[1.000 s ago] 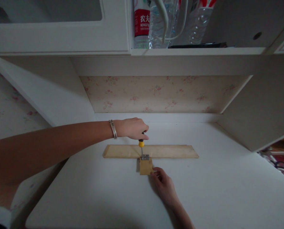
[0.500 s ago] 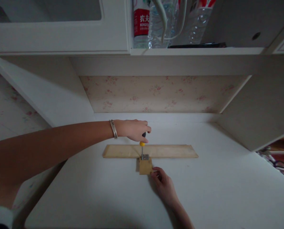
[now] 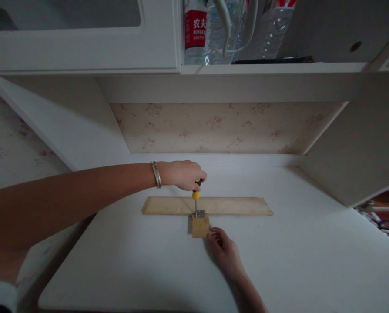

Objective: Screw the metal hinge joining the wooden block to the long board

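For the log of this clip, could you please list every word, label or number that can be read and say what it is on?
"农夫" in white on the red label of the bottle on the shelf.
"NONGFU" beneath it on the same label, cut off at the edge.
Smaller print lower on that label is too blurred to read.
The clear bottles beside it show red label edges, with no text legible.
Nothing readable on the screwdriver or wood strip.

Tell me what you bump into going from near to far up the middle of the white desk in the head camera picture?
Right hand → small square wooden block → small silver metal hinge → long flat wooden board → left hand, gripping the yellow-and-black screwdriver → flowered wallpaper back panel → clear plastic water bottles on the shelf.
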`<state>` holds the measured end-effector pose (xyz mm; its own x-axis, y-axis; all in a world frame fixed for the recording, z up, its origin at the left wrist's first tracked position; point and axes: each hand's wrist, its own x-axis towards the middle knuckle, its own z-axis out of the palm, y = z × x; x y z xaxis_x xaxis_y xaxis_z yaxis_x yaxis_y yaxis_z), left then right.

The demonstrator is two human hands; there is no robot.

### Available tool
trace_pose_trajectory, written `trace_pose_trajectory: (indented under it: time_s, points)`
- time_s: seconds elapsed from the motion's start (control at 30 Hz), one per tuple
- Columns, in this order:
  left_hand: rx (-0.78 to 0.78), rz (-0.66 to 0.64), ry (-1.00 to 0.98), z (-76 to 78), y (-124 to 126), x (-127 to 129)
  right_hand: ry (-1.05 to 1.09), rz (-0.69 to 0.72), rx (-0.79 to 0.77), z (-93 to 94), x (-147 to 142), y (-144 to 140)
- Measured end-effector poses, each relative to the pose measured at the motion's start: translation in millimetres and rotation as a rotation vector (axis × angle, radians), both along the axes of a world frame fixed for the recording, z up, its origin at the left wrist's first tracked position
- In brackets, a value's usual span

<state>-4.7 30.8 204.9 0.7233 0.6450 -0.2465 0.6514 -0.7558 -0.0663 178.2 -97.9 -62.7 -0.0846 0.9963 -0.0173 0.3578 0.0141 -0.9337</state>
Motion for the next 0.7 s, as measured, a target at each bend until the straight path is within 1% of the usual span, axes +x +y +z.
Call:
trace_pose_trajectory:
  time_s: [0.07, 0.1, 0.13, 0.2, 0.27, 0.3, 0.37, 0.43, 0.47, 0.53, 0.6, 0.63, 0.7]
  points:
    - [0.038, 0.07, 0.013, -1.1, 0.1, 0.5, 0.009, -0.002, -0.003, 0.0, -0.1, -0.3]
    - [0.046, 0.076, 0.006, -1.5, 0.0, 0.5, 0.012, -0.005, -0.002, -0.1, -0.1, -0.3]
    - [0.043, 0.057, -0.006, -1.8, -0.2, 0.2, 0.012, -0.006, 0.0, -0.2, 0.0, -0.3]
    - [0.01, -0.027, -0.025, -1.8, -0.4, -0.8, 0.0, -0.006, 0.006, -0.1, 0.2, -0.2]
    - [-0.029, -0.084, 0.002, -1.3, -0.6, -1.5, -0.008, 0.0, 0.004, 0.4, 0.3, -0.1]
    - [-0.036, -0.076, 0.029, -0.8, -0.8, -1.5, -0.006, 0.003, 0.002, 0.7, 0.3, 0.1]
    - [-0.013, 0.005, 0.077, 0.3, -1.8, -0.8, -0.001, -0.001, 0.001, 0.9, 0.2, 0.4]
    - [0.032, 0.082, 0.084, 1.6, -3.0, 0.1, 0.003, -0.01, 0.005, 0.4, 0.0, 0.7]
    - [0.045, 0.087, 0.07, 2.2, -3.4, 0.4, 0.006, -0.015, 0.007, -0.1, -0.1, 0.8]
    - [0.029, 0.028, 0.03, 3.1, -3.5, 0.5, 0.012, -0.022, 0.01, -1.0, -0.3, 1.0]
    - [-0.027, -0.06, 0.017, 3.2, -2.7, 0.3, 0.021, -0.024, 0.013, -1.2, -0.4, 1.0]
    - [-0.046, -0.079, 0.024, 2.9, -2.3, 0.3, 0.022, -0.022, 0.014, -1.0, -0.4, 0.9]
    - [-0.031, -0.044, 0.05, 2.0, -2.2, 1.0, 0.021, -0.015, 0.013, -0.2, -0.5, 0.7]
